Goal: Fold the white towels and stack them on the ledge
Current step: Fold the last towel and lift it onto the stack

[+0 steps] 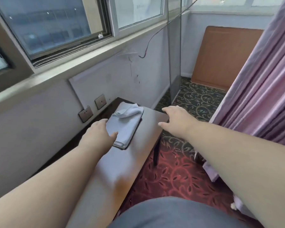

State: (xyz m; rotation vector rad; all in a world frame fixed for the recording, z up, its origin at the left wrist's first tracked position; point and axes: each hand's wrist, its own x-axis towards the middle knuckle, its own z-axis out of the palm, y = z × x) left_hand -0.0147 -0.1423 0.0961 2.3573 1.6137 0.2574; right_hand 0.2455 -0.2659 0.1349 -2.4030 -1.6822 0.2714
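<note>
A folded white towel (124, 129) lies on a dark tray at the far end of the dark wooden table (135, 162). On top of it rests a loosely crumpled white towel (130, 111). My left hand (98, 134) lies flat on the folded towel's near left edge, fingers spread, gripping nothing. My right hand (175, 120) hovers open over the table's far right corner, apart from both towels. The long window ledge (82, 60) runs along the wall above the table.
Two wall sockets (93, 109) sit on the wall just left of the towels. A purple curtain (262, 88) hangs at the right. A brown board (220, 55) leans in the far corner. Patterned carpet (179, 175) lies beside the table, and a loose cable (148, 45) dangles from the ledge.
</note>
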